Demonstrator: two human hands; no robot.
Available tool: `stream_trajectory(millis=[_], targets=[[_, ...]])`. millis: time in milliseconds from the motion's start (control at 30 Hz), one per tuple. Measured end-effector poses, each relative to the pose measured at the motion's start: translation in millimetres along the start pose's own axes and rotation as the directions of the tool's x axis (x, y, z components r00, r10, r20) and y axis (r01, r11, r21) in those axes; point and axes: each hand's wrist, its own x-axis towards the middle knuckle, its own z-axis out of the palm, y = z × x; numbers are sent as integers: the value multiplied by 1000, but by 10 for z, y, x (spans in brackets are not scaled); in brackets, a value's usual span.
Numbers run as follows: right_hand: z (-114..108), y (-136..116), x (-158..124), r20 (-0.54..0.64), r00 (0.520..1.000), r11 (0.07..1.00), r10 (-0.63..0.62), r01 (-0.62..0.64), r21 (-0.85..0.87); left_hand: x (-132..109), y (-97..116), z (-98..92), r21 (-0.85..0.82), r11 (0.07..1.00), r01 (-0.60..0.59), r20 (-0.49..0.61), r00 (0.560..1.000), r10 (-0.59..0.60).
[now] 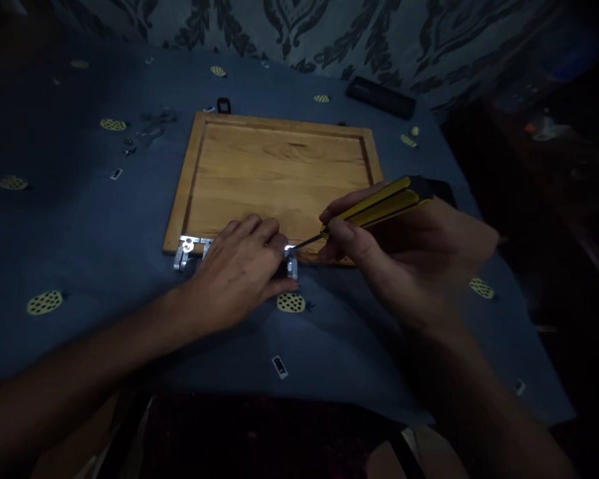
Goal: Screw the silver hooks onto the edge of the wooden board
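A shallow wooden case half or framed panel (279, 169) lies on the table, its recessed side up. My left hand (244, 263) rests over its front edge, fingers bent and thumb below, holding a shiny metal fitting (292, 267) there. Much of that fitting is hidden under the hand; its left end (182, 254) shows a round screw or rivet head. In my right hand (379, 249) is a screwdriver (379, 205) with a yellow and black handle. It slants down to the left, its tip at the fitting's right end beside my left fingers.
The table has a blue cloth (130, 332) with yellow pineapple prints. Small metal pieces (150, 133) lie left of the panel. A dark oblong case (381, 98) sits at the back right by the patterned wall. A dark loop (223, 106) juts from the panel's far edge.
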Motion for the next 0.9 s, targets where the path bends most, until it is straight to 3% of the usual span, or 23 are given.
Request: stream_trajectory(millis=[367,733,900], targets=[[-27,27,23,44,999,1000,-4,4,-2,2,-3,6,-4,1000,-12,-9,1000,12],[-125,65,88,177,982,996,-69,59,62,-5,-9,15,-17,1000,-21,-28,999,21],[-150,50,97,201,979,996,-42,27,79,-7,-7,12,-27,999,-17,-24,1000,17]])
